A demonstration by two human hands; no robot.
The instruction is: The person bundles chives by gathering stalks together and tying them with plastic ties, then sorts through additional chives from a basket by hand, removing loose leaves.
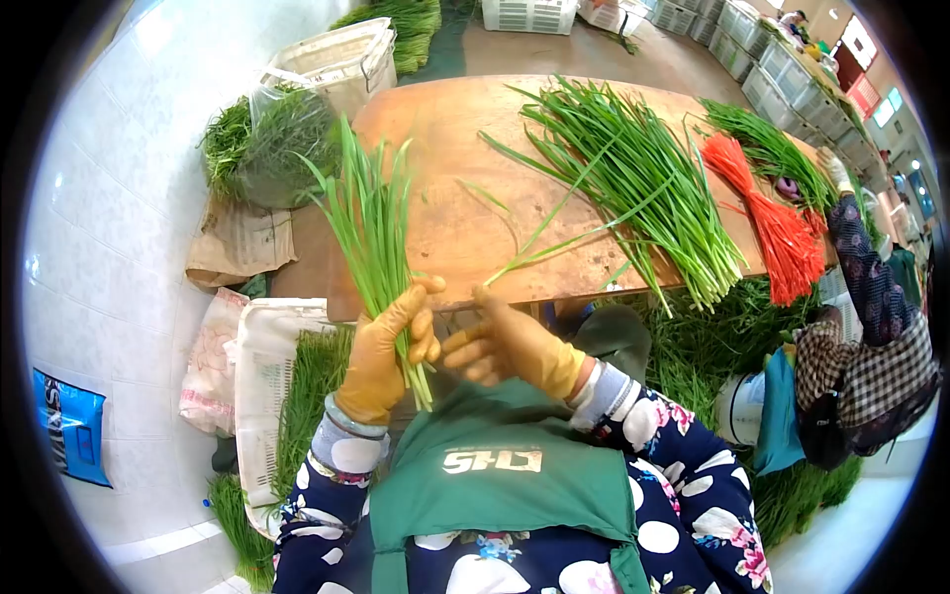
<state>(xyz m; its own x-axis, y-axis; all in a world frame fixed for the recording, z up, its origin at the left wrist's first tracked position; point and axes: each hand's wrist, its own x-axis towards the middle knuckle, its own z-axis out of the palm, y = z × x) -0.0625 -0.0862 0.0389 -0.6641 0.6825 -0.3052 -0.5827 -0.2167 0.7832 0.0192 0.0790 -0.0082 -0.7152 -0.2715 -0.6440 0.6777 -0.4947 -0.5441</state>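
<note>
Left of frame centre, the left hand (pixel 384 346) gripped the leaves (pixel 372 223) low — likely light, bendy, easily bruised, best held there; the right hand (pixel 520 346) hung part-spread, apparently empty.

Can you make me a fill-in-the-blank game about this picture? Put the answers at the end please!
1. The person's ____ hand is holding the green bunch.
2. The right hand is wearing a yellow ____.
3. The strips lying on the table are coloured ____.
4. The apron is coloured ____.

Missing words: left; glove; red; green.
</note>
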